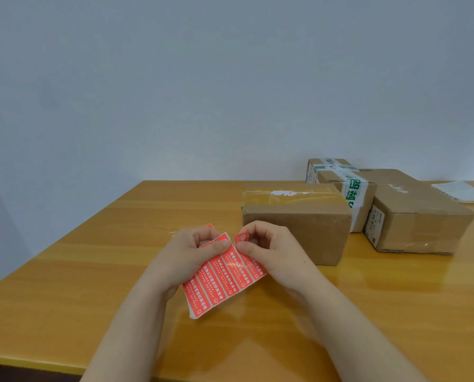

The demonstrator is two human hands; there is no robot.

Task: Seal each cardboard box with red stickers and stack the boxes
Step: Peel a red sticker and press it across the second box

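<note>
Against a plain grey-blue wall, a glossy orange-brown wooden table (92,299) is carrying everything. Your left hand (191,252) is gripping a bent sheet of red rectangular stickers (222,279) above the tabletop, fingers curled round its top edge. Your right hand (271,249) is pinching the peeled-up end of one red sticker (241,239) between thumb and forefinger. Just beyond your hands a plain brown cardboard box (296,230) is sitting, with three more taped cardboard boxes (417,219) clustering behind it to the right.

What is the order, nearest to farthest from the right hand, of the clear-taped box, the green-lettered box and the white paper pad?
1. The clear-taped box, just behind the right hand.
2. The green-lettered box, farther back and to the right.
3. The white paper pad, far off to the right.
</note>
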